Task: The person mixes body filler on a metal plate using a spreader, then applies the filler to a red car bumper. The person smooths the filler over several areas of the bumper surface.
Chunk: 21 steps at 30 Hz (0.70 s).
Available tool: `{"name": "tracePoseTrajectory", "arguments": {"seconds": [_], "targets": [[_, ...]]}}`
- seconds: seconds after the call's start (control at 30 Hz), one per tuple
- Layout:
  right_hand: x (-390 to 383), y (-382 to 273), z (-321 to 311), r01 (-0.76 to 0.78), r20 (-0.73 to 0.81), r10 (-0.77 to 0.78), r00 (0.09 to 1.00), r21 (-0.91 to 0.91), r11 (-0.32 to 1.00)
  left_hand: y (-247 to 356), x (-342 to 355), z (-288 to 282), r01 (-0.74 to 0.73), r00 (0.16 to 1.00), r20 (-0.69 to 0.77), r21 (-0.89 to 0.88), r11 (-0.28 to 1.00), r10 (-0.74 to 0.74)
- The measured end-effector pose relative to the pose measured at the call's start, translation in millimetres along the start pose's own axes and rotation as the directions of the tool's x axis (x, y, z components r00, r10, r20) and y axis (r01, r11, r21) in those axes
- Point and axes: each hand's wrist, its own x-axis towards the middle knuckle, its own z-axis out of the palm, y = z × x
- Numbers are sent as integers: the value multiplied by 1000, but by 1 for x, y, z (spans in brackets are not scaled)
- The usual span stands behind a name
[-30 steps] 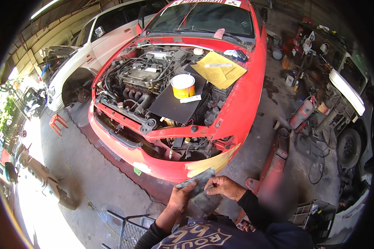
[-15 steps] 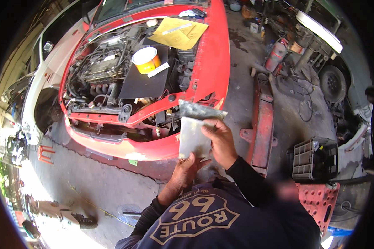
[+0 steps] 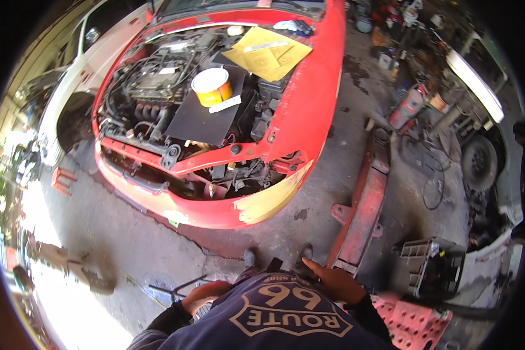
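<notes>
Filler patch (image 3: pixel 271 201), tan, on front corner of red car (image 3: pixel 306 111), ahead of the hands. Judged a pause in body-filling — next move calls for plates raised toward the patch. Right hand (image 3: pixel 339 285) and left hand (image 3: pixel 207 293): fingers partly hidden, grip cannot be told. Versus half-second earlier: hands lowered — grey plates now unseen.

Around the garage floor (image 3: pixel 140 245)
At left, an orange stool (image 3: pixel 63 181) near a white car (image 3: pixel 113 48); at right, a red fire extinguisher (image 3: pixel 409 108), a tyre (image 3: pixel 480 162) and a grey crate (image 3: pixel 415 265) beside a red perforated panel (image 3: pixel 413 319).
</notes>
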Motion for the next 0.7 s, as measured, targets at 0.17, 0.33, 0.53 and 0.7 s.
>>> {"name": "tracePoseTrajectory", "arguments": {"seconds": [0.17, 0.33, 0.53, 0.7], "targets": [[7, 32, -94, 128, -484, 247, 840, 617, 777, 62, 28, -92, -401, 723, -678, -256, 880, 132], [52, 45, -161, 304, -566, 69, 821, 537, 787, 166, 25, -163, -499, 752, -634, -727, 472, -181], [140, 10, -181, 489, -495, -371, 786, 129, 863, 236, 61, -189, -623, 642, -746, -642, 447, -176], [190, -14, -193, 569, -361, -517, 777, 49, 821, 236, 85, -218, -732, 615, -781, -617, 289, -111]]}}
